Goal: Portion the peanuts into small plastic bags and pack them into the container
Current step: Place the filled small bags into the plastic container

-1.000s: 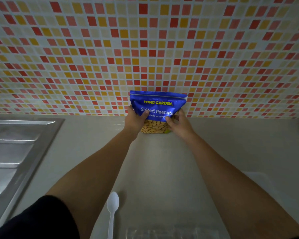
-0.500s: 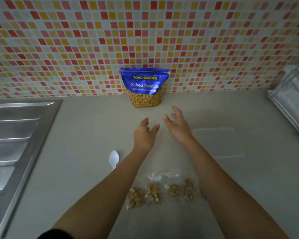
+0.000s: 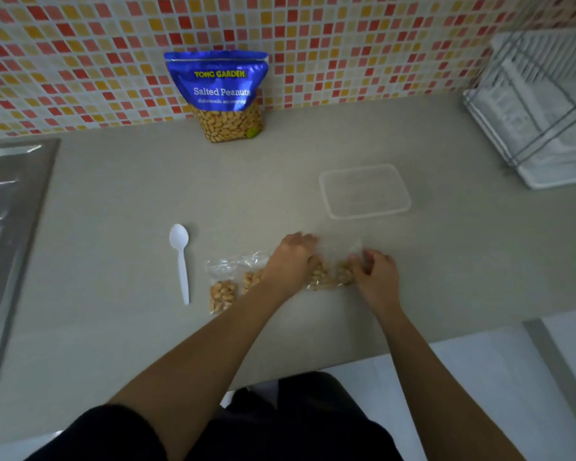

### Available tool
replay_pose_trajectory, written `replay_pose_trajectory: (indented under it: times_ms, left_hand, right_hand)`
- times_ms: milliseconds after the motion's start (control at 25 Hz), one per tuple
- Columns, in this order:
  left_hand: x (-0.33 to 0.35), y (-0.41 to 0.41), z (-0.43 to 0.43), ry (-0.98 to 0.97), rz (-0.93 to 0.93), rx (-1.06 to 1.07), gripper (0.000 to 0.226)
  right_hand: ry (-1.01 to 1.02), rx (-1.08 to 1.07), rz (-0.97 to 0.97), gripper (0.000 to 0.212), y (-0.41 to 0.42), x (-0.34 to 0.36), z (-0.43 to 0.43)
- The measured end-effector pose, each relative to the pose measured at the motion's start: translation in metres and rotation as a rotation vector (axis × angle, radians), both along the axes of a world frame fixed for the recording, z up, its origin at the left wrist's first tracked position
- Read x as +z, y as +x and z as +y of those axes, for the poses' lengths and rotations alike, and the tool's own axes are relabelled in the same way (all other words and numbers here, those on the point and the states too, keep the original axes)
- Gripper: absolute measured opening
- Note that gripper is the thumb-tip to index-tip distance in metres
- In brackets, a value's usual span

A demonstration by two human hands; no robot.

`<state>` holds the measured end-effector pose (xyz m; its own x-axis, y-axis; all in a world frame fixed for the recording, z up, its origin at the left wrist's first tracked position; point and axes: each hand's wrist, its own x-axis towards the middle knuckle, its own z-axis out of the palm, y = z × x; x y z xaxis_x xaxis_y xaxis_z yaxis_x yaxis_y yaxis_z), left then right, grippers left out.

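While our right hand [image 3: 376, 277] pinches the rightmost peanut bag [image 3: 344, 275], our left hand [image 3: 293, 261] covers the neighbouring bag [image 3: 320, 280], grip unclear.

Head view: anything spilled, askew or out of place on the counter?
Nothing stands out. The peanut pouch stands upright against the tiles, the small bags lie in a row, the spoon lies beside them, and no loose peanuts show.

The peanut bag [image 3: 220, 94] stands at the back edge of the counter [image 3: 113, 194]. The small bags [image 3: 223, 291] lie in a row near the front edge, with the spoon [image 3: 180, 257] to their left and the container [image 3: 364, 191] behind them, to the right.
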<state>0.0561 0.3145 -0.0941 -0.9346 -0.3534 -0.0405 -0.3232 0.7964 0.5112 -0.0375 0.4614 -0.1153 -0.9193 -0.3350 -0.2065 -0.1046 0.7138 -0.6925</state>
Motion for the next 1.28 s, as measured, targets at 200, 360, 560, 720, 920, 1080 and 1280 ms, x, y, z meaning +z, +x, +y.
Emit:
replay_pose_trajectory:
  times_ms: [200, 360, 560, 720, 920, 1080, 1280]
  left_hand:
    - [-0.030, -0.002, 0.034, -0.320, -0.035, -0.305, 0.039]
    - [-0.038, 0.000, 0.034, -0.362, 0.016, -0.325, 0.041]
    - [-0.042, -0.001, 0.035, -0.385, 0.147, -0.259, 0.041]
    - [-0.031, -0.003, 0.034, -0.167, 0.347, -0.102, 0.033]
    - [0.007, -0.032, 0.035, 0.402, 0.225, 0.239, 0.044]
    - [0.027, -0.040, 0.037, 0.664, 0.275, 0.310, 0.026]
    - [0.064, -0.041, 0.032, 0.773, 0.338, 0.230, 0.020]
  right_hand:
    - [0.040, 0.107, 0.018, 0.035, -0.024, -0.004, -0.005]
    - [-0.062, 0.051, -0.111, 0.024, -0.033, 0.001, -0.007]
    - [-0.224, 0.017, -0.282, 0.021, -0.041, 0.001, -0.007]
    - [-0.397, 0.040, -0.265, 0.003, -0.041, -0.001, -0.001]
    - [-0.562, 0.114, -0.349, 0.010, -0.038, 0.008, 0.011]
    - [-0.767, 0.008, -0.281, 0.010, -0.032, 0.022, 0.014]
    - [-0.908, -0.076, -0.198, 0.006, -0.030, 0.051, 0.007]
